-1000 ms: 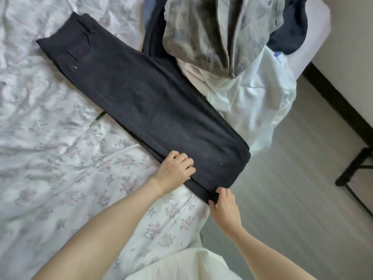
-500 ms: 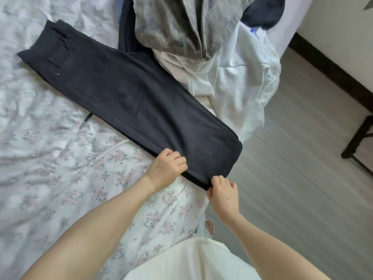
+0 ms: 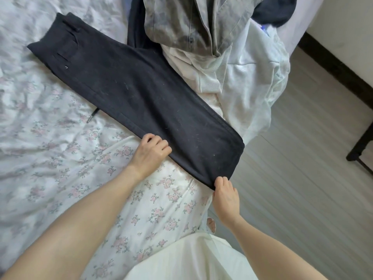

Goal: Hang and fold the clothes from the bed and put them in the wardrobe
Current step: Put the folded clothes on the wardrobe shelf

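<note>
No brand, label or writing readable on any garment.

Black trousers [image 3: 141, 93] lie folded lengthwise, flat on the bed [image 3: 40, 158], running diagonally from the waistband at far left to the hem at near right, where the hem reaches the bed's edge. A drawstring tip [image 3: 92, 116] pokes out from under their near edge.

Left hand [image 3: 150, 153]: fingers curled over the near long edge of the trousers, gripping the fabric. Right hand [image 3: 225, 194]: fingertips pinch the hem corner at the bed edge.

Far side, touching the trousers: a heap of clothes, with a grey jacket [image 3: 191, 23] on top, white garments [image 3: 246, 83] beneath spilling over the bed's right edge, and a dark navy piece [image 3: 276, 13] at the far right.

Surface: crumpled white sheet with a small pink floral print. Room: grey wood-plank floor [image 3: 302, 188] to the right, pale wall with dark skirting board [image 3: 339, 63], black furniture leg [image 3: 361, 146] at the right edge.
</note>
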